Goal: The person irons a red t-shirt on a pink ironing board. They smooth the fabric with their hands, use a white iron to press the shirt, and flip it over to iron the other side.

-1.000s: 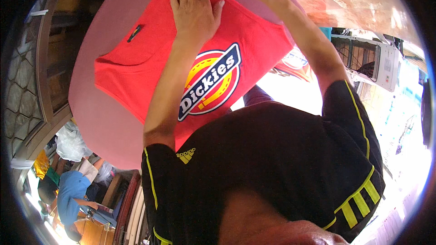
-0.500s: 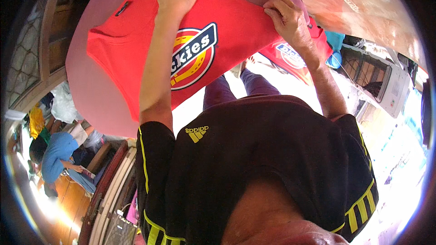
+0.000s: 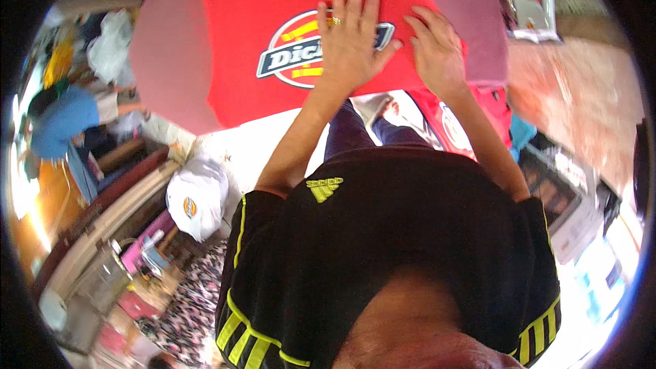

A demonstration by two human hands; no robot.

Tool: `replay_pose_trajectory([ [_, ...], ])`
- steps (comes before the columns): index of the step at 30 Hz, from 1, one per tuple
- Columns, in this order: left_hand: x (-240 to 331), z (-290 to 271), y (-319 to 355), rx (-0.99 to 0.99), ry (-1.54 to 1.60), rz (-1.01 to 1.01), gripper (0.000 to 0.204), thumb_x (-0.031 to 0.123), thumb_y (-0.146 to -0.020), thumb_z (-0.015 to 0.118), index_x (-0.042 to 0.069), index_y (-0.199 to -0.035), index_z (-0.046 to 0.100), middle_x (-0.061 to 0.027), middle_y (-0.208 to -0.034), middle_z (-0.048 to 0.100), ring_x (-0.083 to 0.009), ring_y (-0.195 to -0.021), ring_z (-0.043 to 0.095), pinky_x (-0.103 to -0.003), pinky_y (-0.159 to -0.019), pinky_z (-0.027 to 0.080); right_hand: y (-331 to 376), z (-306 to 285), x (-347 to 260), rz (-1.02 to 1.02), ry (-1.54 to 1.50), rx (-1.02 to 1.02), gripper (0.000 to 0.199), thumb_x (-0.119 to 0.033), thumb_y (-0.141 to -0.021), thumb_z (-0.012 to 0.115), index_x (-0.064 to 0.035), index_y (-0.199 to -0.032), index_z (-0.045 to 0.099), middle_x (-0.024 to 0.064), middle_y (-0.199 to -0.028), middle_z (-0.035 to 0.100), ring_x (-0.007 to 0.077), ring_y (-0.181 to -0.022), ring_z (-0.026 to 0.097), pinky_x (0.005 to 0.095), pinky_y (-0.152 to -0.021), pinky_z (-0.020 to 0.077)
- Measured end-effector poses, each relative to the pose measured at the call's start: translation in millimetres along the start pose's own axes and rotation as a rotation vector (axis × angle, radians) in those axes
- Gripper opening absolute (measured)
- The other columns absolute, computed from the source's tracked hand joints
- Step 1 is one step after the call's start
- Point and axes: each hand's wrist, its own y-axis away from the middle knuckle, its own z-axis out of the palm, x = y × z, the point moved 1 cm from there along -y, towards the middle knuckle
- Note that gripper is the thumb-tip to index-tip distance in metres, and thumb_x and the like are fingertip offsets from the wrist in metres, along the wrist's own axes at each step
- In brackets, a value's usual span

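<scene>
A red shirt (image 3: 239,20) with a round yellow, white and dark-blue print (image 3: 290,61) lies spread over a mauve padded board (image 3: 167,55). Flat on the right half of that print rests my left hand (image 3: 352,41), fingers stretched out, a ring on one of them. Just to its right, my right hand (image 3: 437,51) lies open near the shirt's right edge, its fingers slightly bent and holding nothing. Below the board on the right hangs a second red garment (image 3: 495,113) with a similar print, partly behind my right forearm.
A pale marbled surface (image 3: 574,96) and a grey-white object with a curved handle (image 3: 536,0) are at the right, above a grey boxy appliance (image 3: 570,222). Left, a person in blue (image 3: 65,119) bends near a plastic bag (image 3: 113,41). A white printed cloth item (image 3: 198,198) sits lower left.
My left hand has come down and right from the shirt's upper part onto the print. My right hand has let go of the edge it pinched and flattened. The view has shifted.
</scene>
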Motion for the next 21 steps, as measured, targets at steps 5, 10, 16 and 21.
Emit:
replay_pose_trajectory([
  [5, -48, -37, 49, 0.034, -0.248, -0.428, 0.089, 0.065, -0.090, 0.050, 0.000, -0.148, 0.036, -0.0247, -0.157, 0.025, -0.0457, -0.146, 0.018, -0.063, -0.114, 0.010, 4, -1, 0, -0.003, 0.035, -0.031, 0.037, -0.009, -0.090, 0.058, -0.0074, -0.127, 0.060, 0.0109, -0.139, 0.049, 0.0347, -0.128, 0.046, 0.0474, -0.107, 0.0371],
  [10, -110, -67, 102, 0.028, -0.258, -0.636, 0.088, 0.067, -0.091, 0.046, 0.002, -0.149, 0.036, -0.0208, -0.160, 0.023, -0.0446, -0.148, 0.016, -0.061, -0.116, 0.010, 5, 1, 3, -0.009, 0.023, -0.053, 0.037, -0.009, -0.092, 0.056, -0.0069, -0.129, 0.059, 0.0117, -0.139, 0.049, 0.0348, -0.128, 0.046, 0.0476, -0.107, 0.0369],
  [16, -115, -66, 104, 0.009, -0.324, -0.661, 0.088, 0.070, -0.090, 0.044, 0.006, -0.151, 0.036, -0.0170, -0.160, 0.025, -0.0406, -0.149, 0.018, -0.057, -0.118, 0.011, 2, 3, 5, -0.071, 0.050, -0.037, 0.037, -0.009, -0.091, 0.056, -0.0063, -0.127, 0.060, 0.0135, -0.136, 0.051, 0.0349, -0.125, 0.048, 0.0474, -0.105, 0.0377],
  [21, -113, -68, 99, 0.057, -0.275, -0.667, 0.085, 0.068, -0.092, 0.042, 0.006, -0.149, 0.039, -0.0159, -0.160, 0.027, -0.0397, -0.148, 0.020, -0.056, -0.118, 0.012, 1, 2, 8, -0.094, 0.084, -0.027, 0.036, -0.009, -0.091, 0.056, -0.0056, -0.127, 0.059, 0.0145, -0.137, 0.051, 0.0355, -0.125, 0.048, 0.0480, -0.106, 0.0376],
])
